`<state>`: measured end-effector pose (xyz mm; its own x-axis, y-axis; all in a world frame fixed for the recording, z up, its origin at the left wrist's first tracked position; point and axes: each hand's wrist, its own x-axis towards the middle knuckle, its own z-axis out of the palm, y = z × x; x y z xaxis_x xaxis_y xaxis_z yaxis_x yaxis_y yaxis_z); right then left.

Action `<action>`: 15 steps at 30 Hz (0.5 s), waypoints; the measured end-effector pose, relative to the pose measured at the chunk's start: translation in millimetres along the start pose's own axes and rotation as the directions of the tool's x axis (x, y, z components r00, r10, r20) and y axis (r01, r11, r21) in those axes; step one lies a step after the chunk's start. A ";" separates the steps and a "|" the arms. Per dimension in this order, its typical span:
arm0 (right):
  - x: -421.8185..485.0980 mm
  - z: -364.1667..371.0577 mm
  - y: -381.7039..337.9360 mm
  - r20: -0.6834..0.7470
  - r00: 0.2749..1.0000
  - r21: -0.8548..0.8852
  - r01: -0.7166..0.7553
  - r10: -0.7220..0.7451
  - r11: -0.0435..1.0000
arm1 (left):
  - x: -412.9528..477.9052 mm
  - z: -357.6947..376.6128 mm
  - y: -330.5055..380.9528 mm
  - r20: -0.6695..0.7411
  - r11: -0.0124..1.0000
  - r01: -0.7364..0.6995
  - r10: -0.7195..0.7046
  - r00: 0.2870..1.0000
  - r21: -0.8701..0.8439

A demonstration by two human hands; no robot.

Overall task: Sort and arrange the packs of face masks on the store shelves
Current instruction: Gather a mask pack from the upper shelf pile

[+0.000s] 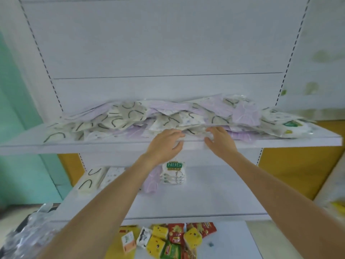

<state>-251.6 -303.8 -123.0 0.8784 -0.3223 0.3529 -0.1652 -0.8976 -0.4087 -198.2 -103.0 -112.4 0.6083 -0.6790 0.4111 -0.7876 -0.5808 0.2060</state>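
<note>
head view, and both hands are up at the pile (130, 116) of mask packs, heaped loose across the top shelf (74, 146) nearly end to end. left hand (165, 144) and right hand (219, 140) sit close together at the front middle, fingers bent onto the nearest packs, thumbs down by the shelf lip. has either closed on a pack? can't tell, it's too blurred. this looks like the picking step: draw one kind out of the mix. below, the lower shelf (214, 193) holds the starts of rows: cream packs (89, 181), purple packs (152, 182), an n95 pack (174, 172). the next move wants a clean lift of one pack without dragging its neighbours off, since the heap comes right up to the front edge here. there's bare room to the right on the lower shelf, and open air above the pile. snacks (168, 238) lie further down, out of the way.
</note>
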 end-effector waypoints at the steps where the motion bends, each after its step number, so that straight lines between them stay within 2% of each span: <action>1: 6.1 1.7 0.5 0.004 1.000 0.000 -0.021 0.021 1.000 | 6.1 5.5 3.0 0.017 1.000 -0.009 0.009 1.000 0.009; 4: 21.6 7.2 -1.1 -0.009 0.997 0.006 -0.080 0.080 0.997 | 27.5 19.3 7.1 0.108 0.995 -0.030 0.020 0.994 0.096; 7: 34.3 11.8 -1.7 -0.074 0.992 -0.029 -0.109 0.107 0.994 | 48.0 26.3 3.9 0.232 0.983 0.012 -0.055 0.971 0.181; 9: 38.2 13.5 -1.1 -0.099 0.989 -0.023 -0.109 0.106 0.994 | 56.5 30.7 -3.6 0.266 0.977 0.046 -0.101 0.959 0.206; 15: 2.9 24.6 6.1 -0.212 0.977 0.254 0.057 -0.002 0.965 | 63.5 46.4 -37.4 0.239 0.981 0.109 -0.145 0.960 0.160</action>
<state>-239.0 -302.9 -145.2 0.7634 -0.3769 0.5245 0.0051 -0.8085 -0.5884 -125.5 -145.2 -135.2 0.7222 -0.6748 0.1522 -0.6907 -0.7155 0.1051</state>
